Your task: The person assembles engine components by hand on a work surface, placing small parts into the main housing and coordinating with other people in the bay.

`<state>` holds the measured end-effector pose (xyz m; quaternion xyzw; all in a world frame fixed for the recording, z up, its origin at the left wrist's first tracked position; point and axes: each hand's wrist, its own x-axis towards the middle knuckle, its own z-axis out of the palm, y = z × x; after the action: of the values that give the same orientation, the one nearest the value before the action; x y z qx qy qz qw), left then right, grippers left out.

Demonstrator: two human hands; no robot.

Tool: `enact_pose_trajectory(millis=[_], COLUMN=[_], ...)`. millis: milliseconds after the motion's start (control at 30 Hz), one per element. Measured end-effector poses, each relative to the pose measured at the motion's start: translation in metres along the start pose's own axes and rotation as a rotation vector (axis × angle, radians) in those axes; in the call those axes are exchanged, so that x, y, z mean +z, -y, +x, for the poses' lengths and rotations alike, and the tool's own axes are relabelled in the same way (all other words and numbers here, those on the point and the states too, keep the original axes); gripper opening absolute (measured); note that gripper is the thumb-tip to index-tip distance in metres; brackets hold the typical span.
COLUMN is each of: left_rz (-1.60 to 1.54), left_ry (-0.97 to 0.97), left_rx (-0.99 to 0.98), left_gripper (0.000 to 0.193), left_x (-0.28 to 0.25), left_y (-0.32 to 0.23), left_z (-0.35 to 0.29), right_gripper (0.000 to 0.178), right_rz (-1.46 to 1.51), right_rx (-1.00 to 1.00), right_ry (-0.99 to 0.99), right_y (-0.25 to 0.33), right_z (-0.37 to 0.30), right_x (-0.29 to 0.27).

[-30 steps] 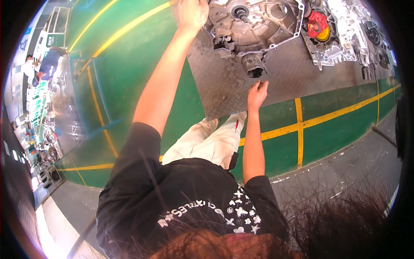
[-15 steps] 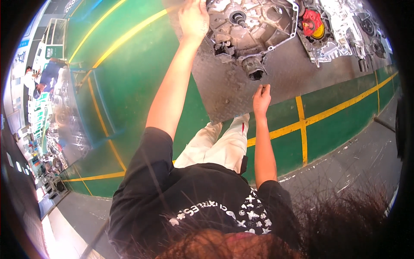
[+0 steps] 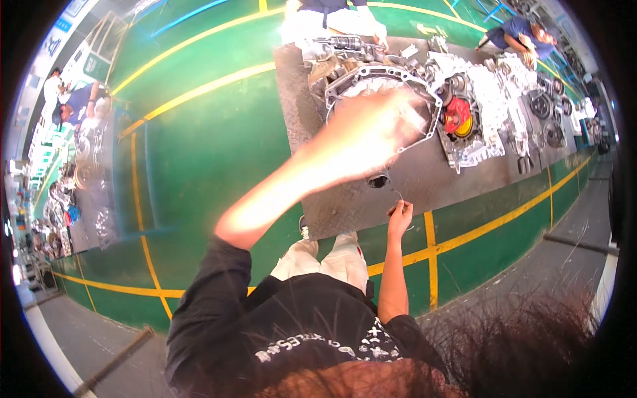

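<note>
Left hand [image 3: 378, 129] out over the big metal housing [image 3: 381, 70], which sits on the patterned steel tabletop [image 3: 342, 211], bolt-holed rim showing beyond the wrist; glare and blur swallow the fingers, so whether they grip or even touch it, I can't tell. Down by the table's near edge, the right hand [image 3: 399, 216] has fingertips pressed together, pinching what looks like a thin curved wire [image 3: 400, 196]. Right of the housing sits a red-and-yellow part [image 3: 459, 119], and across the table stands a person in pale trousers [image 3: 342, 21].
</note>
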<state>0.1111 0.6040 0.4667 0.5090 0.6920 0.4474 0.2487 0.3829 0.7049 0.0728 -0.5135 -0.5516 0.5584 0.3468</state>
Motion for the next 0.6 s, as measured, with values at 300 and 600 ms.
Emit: enact_pose_trajectory(millis=[300,600], left_rz=[0.983,0.306], left_ry=[0.276,0.463], left_rx=[1.101,0.788], left_gripper=[0.052,0.022], left_x=[0.026,0.107], left_y=[-0.177,-0.132], left_z=[-0.064,0.027], right_gripper=[0.019,0.016], right_rz=[0.052,-0.455], right_rx=[-0.031,-0.33], right_ry=[0.022,-0.033], right_y=[0.065,0.09], right_z=[0.063,0.093], right_x=[0.01,-0.075])
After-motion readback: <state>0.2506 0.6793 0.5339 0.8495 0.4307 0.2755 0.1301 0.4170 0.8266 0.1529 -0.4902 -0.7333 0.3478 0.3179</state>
